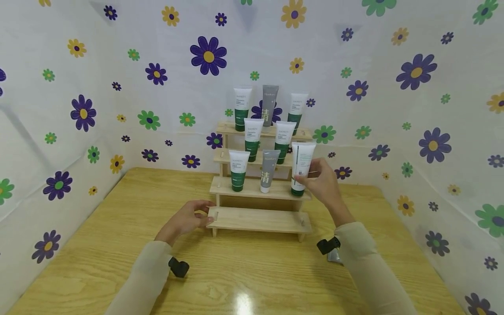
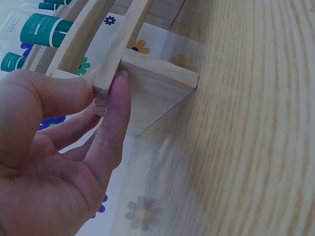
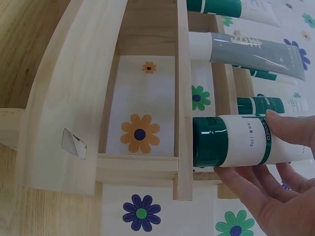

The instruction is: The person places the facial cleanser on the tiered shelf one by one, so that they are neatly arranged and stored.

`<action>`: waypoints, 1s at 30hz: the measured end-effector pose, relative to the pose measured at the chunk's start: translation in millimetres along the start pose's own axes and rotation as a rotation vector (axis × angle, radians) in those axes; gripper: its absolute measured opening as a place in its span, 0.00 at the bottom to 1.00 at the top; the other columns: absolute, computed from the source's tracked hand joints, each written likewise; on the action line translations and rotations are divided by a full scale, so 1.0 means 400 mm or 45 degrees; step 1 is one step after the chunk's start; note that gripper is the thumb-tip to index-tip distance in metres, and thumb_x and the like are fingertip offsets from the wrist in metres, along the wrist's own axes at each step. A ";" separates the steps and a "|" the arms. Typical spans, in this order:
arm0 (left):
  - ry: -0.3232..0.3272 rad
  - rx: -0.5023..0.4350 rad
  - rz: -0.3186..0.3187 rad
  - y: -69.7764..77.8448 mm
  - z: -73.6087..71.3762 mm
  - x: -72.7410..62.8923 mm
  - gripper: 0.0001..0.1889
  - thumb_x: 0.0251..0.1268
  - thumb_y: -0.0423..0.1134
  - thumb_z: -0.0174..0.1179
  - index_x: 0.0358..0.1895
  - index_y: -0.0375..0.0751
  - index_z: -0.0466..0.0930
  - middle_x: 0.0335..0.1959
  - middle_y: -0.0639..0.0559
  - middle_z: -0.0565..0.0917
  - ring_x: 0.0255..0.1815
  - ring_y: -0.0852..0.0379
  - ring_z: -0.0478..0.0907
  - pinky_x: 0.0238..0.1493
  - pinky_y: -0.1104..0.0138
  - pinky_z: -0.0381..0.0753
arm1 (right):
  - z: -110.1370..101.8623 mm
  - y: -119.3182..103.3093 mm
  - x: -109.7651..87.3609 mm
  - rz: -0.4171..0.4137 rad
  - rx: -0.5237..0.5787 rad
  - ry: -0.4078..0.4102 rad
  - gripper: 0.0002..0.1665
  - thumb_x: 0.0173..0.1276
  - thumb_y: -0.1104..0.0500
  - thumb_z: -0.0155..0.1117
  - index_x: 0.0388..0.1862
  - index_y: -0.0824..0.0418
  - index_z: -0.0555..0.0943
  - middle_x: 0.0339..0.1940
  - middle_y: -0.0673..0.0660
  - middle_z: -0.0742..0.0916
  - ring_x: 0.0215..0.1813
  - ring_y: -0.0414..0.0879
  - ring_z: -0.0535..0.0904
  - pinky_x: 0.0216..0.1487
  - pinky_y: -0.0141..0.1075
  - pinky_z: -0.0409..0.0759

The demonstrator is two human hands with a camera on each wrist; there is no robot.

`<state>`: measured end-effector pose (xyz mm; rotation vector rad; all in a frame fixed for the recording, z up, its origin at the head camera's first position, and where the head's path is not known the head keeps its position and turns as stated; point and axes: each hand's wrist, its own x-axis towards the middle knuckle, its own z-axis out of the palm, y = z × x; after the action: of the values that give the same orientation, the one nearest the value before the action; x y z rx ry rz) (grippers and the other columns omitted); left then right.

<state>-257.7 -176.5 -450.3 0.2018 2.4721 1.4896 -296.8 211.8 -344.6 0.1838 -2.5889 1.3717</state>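
Observation:
My right hand (image 1: 324, 181) grips a white squeeze tube (image 1: 302, 164) with a green cap, fingers on one side and thumb on the other. The tube stands cap-down at the right end of the stepped wooden rack's (image 1: 260, 218) second tier from the bottom. Between the thumb and fingers of my left hand (image 1: 190, 221) is the left end of the lowest shelf, pinched as the left wrist view shows. On the same tier as the held tube are a white-and-green tube (image 1: 238, 170) and a grey tube (image 1: 269, 170).
Higher tiers carry two white-and-green tubes (image 1: 253, 138) and, at the top, a grey tube (image 1: 269, 103) between two more white-and-green ones. A small grey object (image 1: 334, 256) lies on the wooden table (image 1: 244, 267), partly behind my right wrist. Flower-patterned cloth (image 1: 177, 100) surrounds the table.

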 end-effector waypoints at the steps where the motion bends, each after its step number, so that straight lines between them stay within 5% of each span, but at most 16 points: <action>1: 0.001 0.002 -0.004 0.000 0.001 0.000 0.26 0.71 0.34 0.66 0.70 0.41 0.74 0.63 0.37 0.76 0.46 0.52 0.81 0.48 0.63 0.85 | 0.001 0.002 -0.002 0.002 0.004 -0.001 0.34 0.67 0.58 0.74 0.66 0.67 0.68 0.60 0.68 0.82 0.62 0.64 0.81 0.67 0.57 0.78; 12: 0.002 0.005 -0.027 -0.003 0.003 0.000 0.26 0.71 0.36 0.66 0.71 0.43 0.74 0.64 0.38 0.75 0.48 0.51 0.81 0.50 0.62 0.85 | 0.006 0.010 -0.010 0.067 -0.025 -0.081 0.37 0.70 0.53 0.72 0.70 0.64 0.67 0.64 0.66 0.80 0.67 0.64 0.77 0.65 0.58 0.78; 30: -0.009 0.006 -0.007 -0.012 -0.001 0.005 0.27 0.71 0.37 0.66 0.71 0.43 0.74 0.64 0.38 0.76 0.49 0.51 0.82 0.51 0.61 0.86 | -0.016 0.027 -0.016 -0.105 -0.061 -0.204 0.38 0.75 0.53 0.66 0.75 0.67 0.63 0.67 0.72 0.78 0.67 0.69 0.77 0.68 0.60 0.77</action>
<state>-259.8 -178.5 -454.6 0.2012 2.4688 1.4786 -291.8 223.1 -351.1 0.4041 -2.7065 1.3156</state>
